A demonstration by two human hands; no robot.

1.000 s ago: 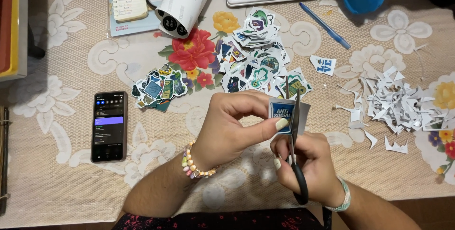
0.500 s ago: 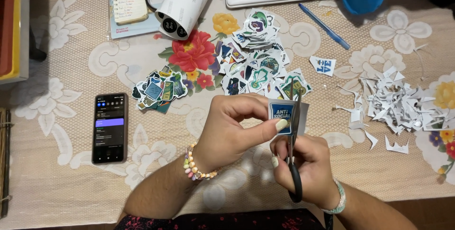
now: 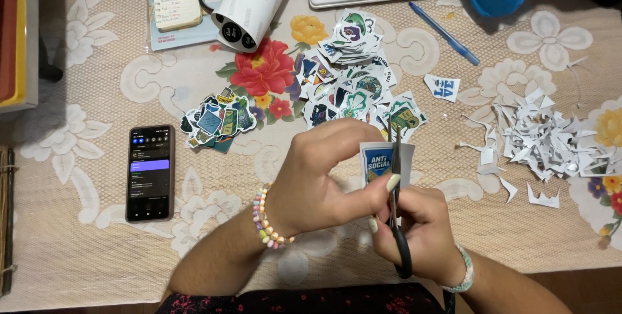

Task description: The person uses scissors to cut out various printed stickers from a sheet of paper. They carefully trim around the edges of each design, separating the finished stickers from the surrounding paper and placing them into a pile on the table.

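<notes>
Just below frame centre, left hand [image 3: 324, 181] fingers pinch the blue sticker [image 3: 378, 162]; right hand [image 3: 421, 236] holds scissors [image 3: 396, 204] upright along its right edge.

1. Smartphone [image 3: 150, 173]: one.
2. Blue pen [image 3: 444, 33]: one.
3. Scissors [image 3: 397, 217]: one pair.
4. Cut-out sticker piles: two, large [image 3: 353, 81], small [image 3: 215, 121].
5. White paper scrap heap [image 3: 544, 140]: one.
6. Paper roll [image 3: 256, 2]: one.
</notes>
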